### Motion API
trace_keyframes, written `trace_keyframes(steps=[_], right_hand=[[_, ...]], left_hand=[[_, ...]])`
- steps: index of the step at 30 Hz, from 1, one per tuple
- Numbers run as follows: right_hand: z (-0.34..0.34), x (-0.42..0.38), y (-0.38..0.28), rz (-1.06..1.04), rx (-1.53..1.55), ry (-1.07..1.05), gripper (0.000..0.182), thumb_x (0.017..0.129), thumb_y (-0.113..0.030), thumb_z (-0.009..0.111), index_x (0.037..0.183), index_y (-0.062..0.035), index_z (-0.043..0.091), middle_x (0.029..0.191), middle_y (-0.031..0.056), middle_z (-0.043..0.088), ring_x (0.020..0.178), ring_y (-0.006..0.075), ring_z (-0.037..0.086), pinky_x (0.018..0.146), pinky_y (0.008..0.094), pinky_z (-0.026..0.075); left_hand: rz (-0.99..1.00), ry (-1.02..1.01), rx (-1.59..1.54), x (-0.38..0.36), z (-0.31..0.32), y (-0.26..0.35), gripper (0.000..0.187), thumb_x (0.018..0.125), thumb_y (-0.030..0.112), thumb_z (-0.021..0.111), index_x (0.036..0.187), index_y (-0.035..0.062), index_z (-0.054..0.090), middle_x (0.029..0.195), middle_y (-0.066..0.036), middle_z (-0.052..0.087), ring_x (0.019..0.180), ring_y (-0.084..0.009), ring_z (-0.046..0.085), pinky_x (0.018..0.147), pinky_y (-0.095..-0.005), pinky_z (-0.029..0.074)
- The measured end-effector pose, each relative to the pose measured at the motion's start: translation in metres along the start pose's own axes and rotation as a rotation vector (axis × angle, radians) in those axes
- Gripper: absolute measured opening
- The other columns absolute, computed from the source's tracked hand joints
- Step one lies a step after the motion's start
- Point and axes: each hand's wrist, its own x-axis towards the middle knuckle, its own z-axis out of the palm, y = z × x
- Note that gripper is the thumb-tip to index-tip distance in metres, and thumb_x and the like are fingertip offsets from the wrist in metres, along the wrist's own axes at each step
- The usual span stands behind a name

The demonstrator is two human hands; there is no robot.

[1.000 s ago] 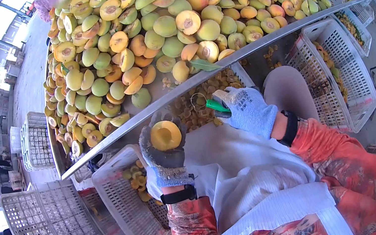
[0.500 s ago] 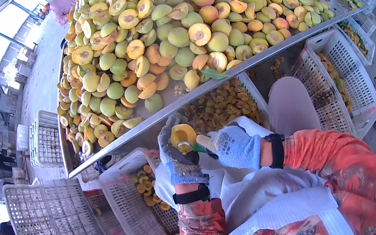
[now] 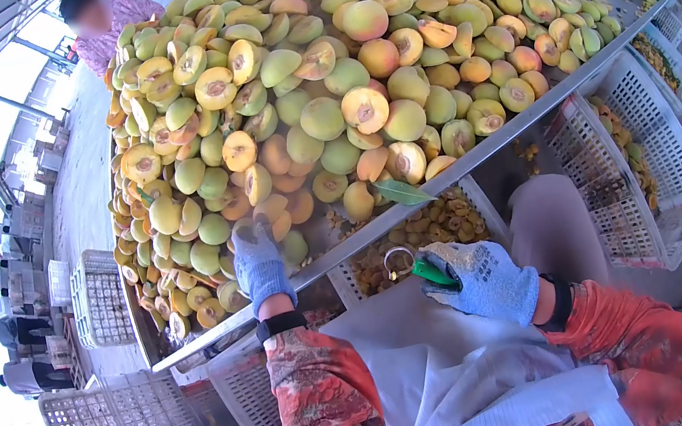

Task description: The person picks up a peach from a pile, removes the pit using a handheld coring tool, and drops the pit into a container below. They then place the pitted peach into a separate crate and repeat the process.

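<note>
The left hand (image 3: 259, 262) had left the peach half it held half a second before and reached onto the worktop (image 3: 477, 154), fingers loosely open on the halved peaches (image 3: 281, 182). The right hand (image 3: 488, 278) gripped a green-handled pitting tool (image 3: 422, 270). No writing was legible.

Metal table (image 3: 478, 160), tilted in view, raised rim along near edge. Peach halves (image 3: 318, 80) piled across the surface, cut faces mixed up and down. One green leaf (image 3: 403, 192) at rim.

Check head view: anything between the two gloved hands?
Between left hand and right hand: table rim and crate of pits.
</note>
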Motion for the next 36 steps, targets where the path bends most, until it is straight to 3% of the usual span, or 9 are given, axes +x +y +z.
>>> trace_keyframes(steps=[6, 10, 13, 15, 19, 23, 31, 33, 36], right_hand=[[-0.027, -0.004, -0.001, 0.146, 0.124, -0.080, 0.037, 0.073, -0.022, 0.068, 0.103, -0.0055, 0.055, 0.088, 0.0147, 0.062, 0.075, 0.0331, 0.061, 0.062, 0.0367, 0.049], [-0.025, 0.006, -0.005, -0.031, 0.164, 0.102, 0.027, 0.076, -0.020, 0.061, 0.100, -0.0092, 0.056, 0.080, 0.0101, 0.061, 0.067, 0.0274, 0.061, 0.057, 0.0358, 0.048], [-0.021, 0.015, 0.007, -0.030, 0.441, 0.183, 0.040, 0.074, -0.023, 0.067, 0.108, -0.0059, 0.054, 0.089, 0.0155, 0.062, 0.076, 0.0335, 0.061, 0.063, 0.0372, 0.049], [-0.012, 0.012, 0.025, 0.061, -0.292, -0.054, 0.042, 0.075, -0.025, 0.066, 0.110, -0.0066, 0.053, 0.090, 0.0149, 0.061, 0.076, 0.0337, 0.060, 0.063, 0.0386, 0.048], [-0.008, -0.001, -0.006, 0.072, -0.053, -0.088, 0.043, 0.075, -0.025, 0.065, 0.113, -0.0077, 0.052, 0.088, 0.0151, 0.061, 0.076, 0.0336, 0.060, 0.063, 0.0391, 0.048], [-0.006, -0.001, -0.048, -0.171, 0.084, -0.006, 0.042, 0.076, -0.025, 0.065, 0.111, -0.0069, 0.053, 0.087, 0.0160, 0.062, 0.076, 0.0337, 0.060, 0.064, 0.0392, 0.048], [0.002, -0.015, -0.085, -0.156, -0.085, -0.169, 0.030, 0.080, -0.030, 0.061, 0.094, -0.0048, 0.055, 0.071, 0.0162, 0.059, 0.064, 0.0346, 0.059, 0.054, 0.0399, 0.046], [0.002, -0.019, -0.089, -0.171, -0.103, -0.147, 0.030, 0.080, -0.031, 0.060, 0.092, -0.0048, 0.054, 0.068, 0.0162, 0.059, 0.063, 0.0347, 0.059, 0.052, 0.0401, 0.046], [0.001, -0.023, -0.094, -0.159, -0.110, -0.156, 0.029, 0.080, -0.031, 0.060, 0.093, -0.0047, 0.054, 0.067, 0.0161, 0.058, 0.062, 0.0346, 0.059, 0.052, 0.0399, 0.045]], left_hand=[[0.244, -0.026, 0.067, -0.036, 0.016, 0.027, 0.082, 0.071, 0.017, 0.067, 0.138, 0.0056, 0.021, 0.120, -0.026, 0.041, 0.105, -0.0405, 0.050, 0.088, -0.0427, 0.043], [0.199, -0.097, 0.102, -0.035, 0.015, 0.012, 0.073, 0.070, 0.014, 0.066, 0.133, 0.0050, 0.031, 0.115, -0.024, 0.045, 0.103, -0.0374, 0.051, 0.088, -0.0411, 0.043], [0.223, -0.153, 0.221, -0.043, 0.010, 0.019, 0.069, 0.067, 0.016, 0.069, 0.126, -0.0005, 0.038, 0.109, -0.023, 0.050, 0.101, -0.0354, 0.053, 0.088, -0.0394, 0.043], [0.261, -0.136, 0.193, -0.044, 0.008, 0.012, 0.055, 0.069, 0.011, 0.067, 0.118, -0.0016, 0.045, 0.103, -0.018, 0.055, 0.097, -0.0307, 0.057, 0.084, -0.0360, 0.046], [-0.152, -0.232, -1.272, -0.081, -0.039, 0.015, 0.041, 0.075, -0.002, 0.059, 0.114, 0.0012, 0.046, 0.100, -0.013, 0.056, 0.085, -0.0244, 0.059, 0.071, -0.0336, 0.053], [-0.202, -0.448, -1.644, -0.130, -0.054, 0.009, 0.050, 0.073, 0.014, 0.065, 0.117, 0.0051, 0.045, 0.102, -0.013, 0.054, 0.084, -0.0249, 0.058, 0.067, -0.0353, 0.053], [-0.189, -0.286, -1.778, -0.203, -0.061, 0.026, 0.037, 0.082, 0.027, 0.058, 0.112, 0.0054, 0.051, 0.106, -0.011, 0.056, 0.095, -0.0235, 0.056, 0.078, -0.0362, 0.050], [0.261, -0.082, -1.059, -0.206, -0.060, 0.021, 0.035, 0.085, 0.027, 0.055, 0.111, 0.0041, 0.052, 0.108, -0.010, 0.056, 0.098, -0.0229, 0.055, 0.082, -0.0364, 0.048], [0.367, 0.009, -0.942, -0.212, -0.066, 0.021, 0.034, 0.089, 0.028, 0.050, 0.110, 0.0012, 0.053, 0.107, -0.010, 0.057, 0.096, -0.0197, 0.056, 0.082, -0.0328, 0.047]])
